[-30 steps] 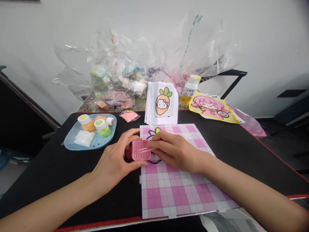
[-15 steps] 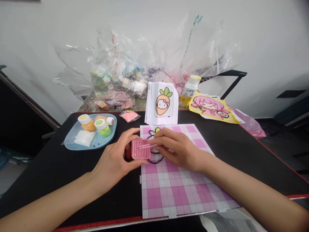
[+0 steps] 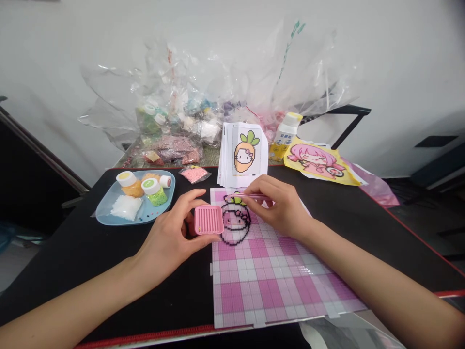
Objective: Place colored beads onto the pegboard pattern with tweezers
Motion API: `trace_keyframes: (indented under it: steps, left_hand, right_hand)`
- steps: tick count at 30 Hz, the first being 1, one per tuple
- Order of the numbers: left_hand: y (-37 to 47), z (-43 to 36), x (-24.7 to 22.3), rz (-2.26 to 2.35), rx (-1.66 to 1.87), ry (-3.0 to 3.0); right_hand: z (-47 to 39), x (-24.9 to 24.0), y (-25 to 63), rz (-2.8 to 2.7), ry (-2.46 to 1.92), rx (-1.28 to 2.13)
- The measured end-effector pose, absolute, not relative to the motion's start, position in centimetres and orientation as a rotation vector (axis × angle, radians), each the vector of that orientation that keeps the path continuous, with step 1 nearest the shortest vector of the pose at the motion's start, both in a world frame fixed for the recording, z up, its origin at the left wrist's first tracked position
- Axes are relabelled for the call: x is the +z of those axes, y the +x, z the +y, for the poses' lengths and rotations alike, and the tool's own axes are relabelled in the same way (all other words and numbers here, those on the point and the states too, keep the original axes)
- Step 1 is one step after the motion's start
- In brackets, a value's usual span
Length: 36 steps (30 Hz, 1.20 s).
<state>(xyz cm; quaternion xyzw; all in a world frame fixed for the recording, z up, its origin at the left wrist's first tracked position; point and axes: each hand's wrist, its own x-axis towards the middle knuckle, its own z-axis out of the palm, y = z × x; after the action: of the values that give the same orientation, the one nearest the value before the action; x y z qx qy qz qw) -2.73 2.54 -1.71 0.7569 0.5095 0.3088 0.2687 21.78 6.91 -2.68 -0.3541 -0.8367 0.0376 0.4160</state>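
Observation:
My left hand (image 3: 176, 225) grips a small pink ribbed tray (image 3: 209, 220) by its edges, thumb below and fingers above, over the left edge of the pegboard. A tiny speck or two lies in the tray's lower left corner. My right hand (image 3: 281, 203) is closed round pink tweezers (image 3: 250, 196), whose tips point left at the top of the bead design. The pink-and-white checked pegboard (image 3: 261, 286) carries a black bead outline (image 3: 234, 244) with a few green beads (image 3: 237, 198) at its top. Whether a bead sits in the tweezer tips is too small to tell.
A blue plate (image 3: 105, 215) at left holds bead jars and a white bead bag (image 3: 126, 207). Behind the pegboard stands a paper stack with a carrot pattern (image 3: 246, 152). A pink bead bag (image 3: 195, 174), a bottle (image 3: 288, 131), a yellow picture sheet (image 3: 319, 165) and plastic bags (image 3: 174, 145) lie further back.
My right hand has moved with the tweezers up and away from the tray to the top of the bead design. The tray has shifted slightly left and up in my left hand.

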Motion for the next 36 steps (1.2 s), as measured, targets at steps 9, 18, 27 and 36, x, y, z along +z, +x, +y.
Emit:
trace_keyframes:
  steps: [9,18,27,36]
  left_hand:
    - [-2.79,2.54,-1.81,1.376,0.848,2.057]
    - [-2.8,2.67,-1.91,1.366,0.844,2.059]
    - [-2.79,2.64,-1.95,1.376,0.84,2.054]
    - [-2.77,2.78,-1.98,1.362,0.839,2.051]
  right_hand:
    - [7.43,-3.35,22.2,-2.14,-1.095,0.008]
    - [7.51,-3.57,22.21,-2.151,-1.15,-0.032]
    - [7.55,-3.65,22.27,-2.151,-1.166,-0.05]
    - [7.5,-3.62,22.22,-2.16,-1.168,-0.038]
